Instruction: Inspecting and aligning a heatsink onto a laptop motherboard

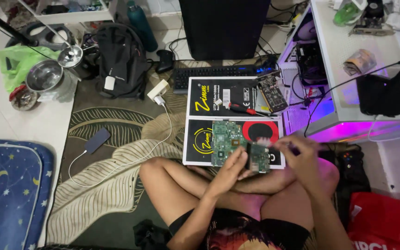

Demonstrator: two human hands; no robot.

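Head view: seated cross-legged on a patterned rug [116,153]; left hand [231,170] pinching a small green circuit board [258,158] by its near edge, fingers closed on it, held just above the knees and the front edge of a black flat box [200,143]; right hand [299,155] blurred, fingers drawn together on what looks like a thin tool with a pale tip touching the board's top, exact grip hard to tell. Risks, as a judgement: small board gripped only at one edge, so liable to tilt or slip onto the larger green board [225,141] lying on the box; pressure from the tool could scratch or bend parts; red-handled screwdriver [242,109] loose on the upper box [218,97], apt to roll; white charging cable [163,139] close by the left knee, easy to snag. Packages: two flat black rectangular boxes side by side, yellow lettering, the nearer with a yellow ring and a red disc; white rectangular label on the upper one; red bag [385,222] with pale print at lower right.
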